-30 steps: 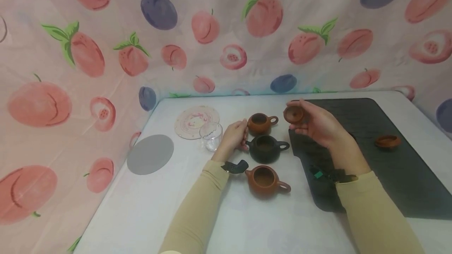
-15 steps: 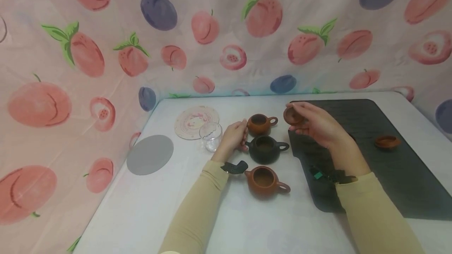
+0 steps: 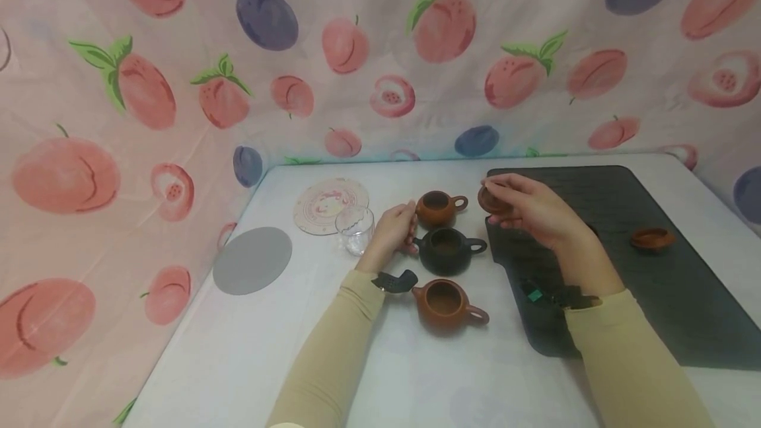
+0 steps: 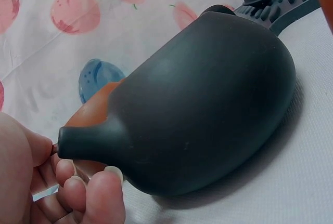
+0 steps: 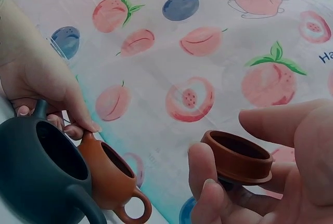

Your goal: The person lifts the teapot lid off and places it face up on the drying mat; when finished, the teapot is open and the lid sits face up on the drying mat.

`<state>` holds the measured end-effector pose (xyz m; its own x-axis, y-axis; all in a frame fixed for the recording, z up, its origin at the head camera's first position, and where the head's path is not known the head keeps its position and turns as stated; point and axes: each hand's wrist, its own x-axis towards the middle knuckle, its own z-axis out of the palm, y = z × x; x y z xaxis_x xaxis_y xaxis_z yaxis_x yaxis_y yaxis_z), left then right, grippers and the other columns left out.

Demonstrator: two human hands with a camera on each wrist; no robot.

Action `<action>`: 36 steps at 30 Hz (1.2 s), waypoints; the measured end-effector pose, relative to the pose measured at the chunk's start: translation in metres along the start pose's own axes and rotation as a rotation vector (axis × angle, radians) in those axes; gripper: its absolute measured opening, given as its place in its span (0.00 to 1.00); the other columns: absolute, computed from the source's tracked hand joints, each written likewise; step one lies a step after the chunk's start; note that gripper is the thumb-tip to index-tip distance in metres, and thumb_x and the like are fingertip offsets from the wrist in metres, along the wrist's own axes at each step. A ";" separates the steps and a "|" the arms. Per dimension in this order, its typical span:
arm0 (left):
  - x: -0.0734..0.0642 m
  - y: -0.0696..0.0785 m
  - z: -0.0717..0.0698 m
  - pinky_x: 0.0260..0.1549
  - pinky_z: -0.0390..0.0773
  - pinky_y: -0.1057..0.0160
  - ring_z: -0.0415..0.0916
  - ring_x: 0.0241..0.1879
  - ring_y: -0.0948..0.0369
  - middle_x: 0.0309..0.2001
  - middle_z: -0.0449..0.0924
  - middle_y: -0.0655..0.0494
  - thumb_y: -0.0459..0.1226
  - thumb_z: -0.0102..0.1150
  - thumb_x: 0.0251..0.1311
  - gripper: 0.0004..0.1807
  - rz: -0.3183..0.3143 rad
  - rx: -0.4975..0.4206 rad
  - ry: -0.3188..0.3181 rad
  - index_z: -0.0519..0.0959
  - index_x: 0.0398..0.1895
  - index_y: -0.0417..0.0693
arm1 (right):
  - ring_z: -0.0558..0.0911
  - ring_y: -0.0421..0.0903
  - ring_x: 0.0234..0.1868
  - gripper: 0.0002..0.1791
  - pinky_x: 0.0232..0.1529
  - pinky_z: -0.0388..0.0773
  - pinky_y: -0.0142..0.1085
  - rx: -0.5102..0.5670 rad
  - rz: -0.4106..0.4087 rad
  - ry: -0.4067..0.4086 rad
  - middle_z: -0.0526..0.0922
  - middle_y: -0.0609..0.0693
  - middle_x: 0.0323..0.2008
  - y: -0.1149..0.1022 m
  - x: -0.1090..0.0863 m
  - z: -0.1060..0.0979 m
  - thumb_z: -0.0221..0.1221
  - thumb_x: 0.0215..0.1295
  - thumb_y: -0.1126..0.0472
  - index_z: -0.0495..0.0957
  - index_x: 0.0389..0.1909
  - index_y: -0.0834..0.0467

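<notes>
My left hand (image 3: 394, 228) pinches the spout of the rear reddish-brown teapot (image 3: 436, 210), which stands lidless on the table. Right beside those fingers is the spout of a black teapot (image 4: 203, 99), also uncovered. A third teapot (image 3: 442, 307), reddish brown, stands nearest the front with its opening bare. My right hand (image 3: 538, 213) holds a small round brown teapot lid (image 5: 239, 156) in the air, right of the rear pot. In the right wrist view the lid's hollow rimmed side faces upward, and the fingers hide part of its underside.
A black tea tray (image 3: 648, 296) lies at the right, bearing another brown lid (image 3: 652, 239); a dark piece is partly hidden behind my right wrist. At the left are a clear glass (image 3: 357, 233), a patterned round mat (image 3: 329, 207) and a grey disc (image 3: 253, 261).
My right fingers have shifted on the lid and turned it, so less of its hollow side shows in the head view. The left hand and the teapots have stayed in place.
</notes>
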<state>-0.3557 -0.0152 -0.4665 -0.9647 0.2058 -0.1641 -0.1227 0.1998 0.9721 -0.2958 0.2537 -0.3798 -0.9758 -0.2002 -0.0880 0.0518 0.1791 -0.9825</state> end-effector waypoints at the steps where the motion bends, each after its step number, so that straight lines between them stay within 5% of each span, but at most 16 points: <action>1: 0.000 0.000 0.000 0.17 0.81 0.63 0.69 0.17 0.61 0.22 0.69 0.55 0.54 0.43 0.80 0.26 -0.001 0.000 0.000 0.73 0.33 0.41 | 0.86 0.47 0.41 0.34 0.44 0.83 0.38 -0.003 0.001 0.001 0.72 0.59 0.54 0.000 0.000 0.000 0.56 0.76 0.42 0.63 0.71 0.60; 36: -0.001 0.001 0.000 0.16 0.80 0.64 0.68 0.17 0.61 0.22 0.70 0.55 0.53 0.44 0.80 0.25 -0.001 -0.022 0.006 0.73 0.32 0.42 | 0.81 0.45 0.43 0.32 0.44 0.82 0.37 -0.080 -0.039 0.006 0.76 0.55 0.54 0.002 -0.003 -0.004 0.58 0.76 0.45 0.66 0.69 0.62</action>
<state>-0.3552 -0.0146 -0.4656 -0.9660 0.2000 -0.1640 -0.1285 0.1792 0.9754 -0.2941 0.2579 -0.3806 -0.9780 -0.2027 -0.0486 -0.0031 0.2475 -0.9689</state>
